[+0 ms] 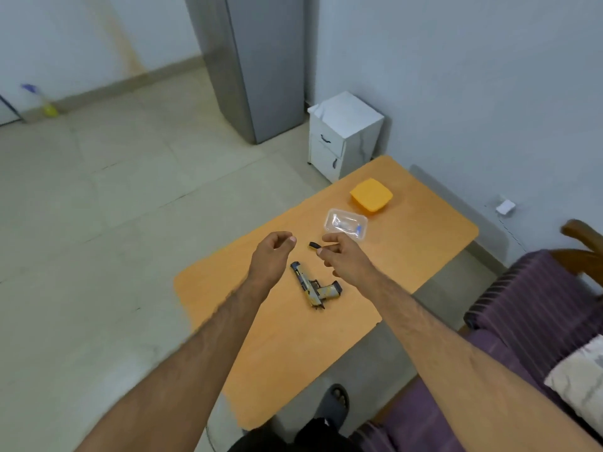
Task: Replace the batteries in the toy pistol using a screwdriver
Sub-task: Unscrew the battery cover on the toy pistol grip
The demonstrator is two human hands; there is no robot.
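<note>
A toy pistol [314, 286] with a tan and dark camouflage finish lies flat on the orange table [293, 347], between my two forearms. A small black piece [314, 245], perhaps the battery cover, lies on the table just beyond it. My left hand [272, 252] hovers left of the pistol with fingers loosely curled and nothing in it. To the right of the black piece, my right hand [342, 256] hangs with fingers apart, also empty. A clear plastic tray [346, 223] behind my right hand holds small items, one with a blue tip.
An orange lidded box [371, 194] sits at the table's far end. A white bedside cabinet [342, 135] and a grey fridge [254, 66] stand beyond. A purple striped sofa [538, 308] is at the right. My foot in a dark sandal [334, 402] shows below the table edge.
</note>
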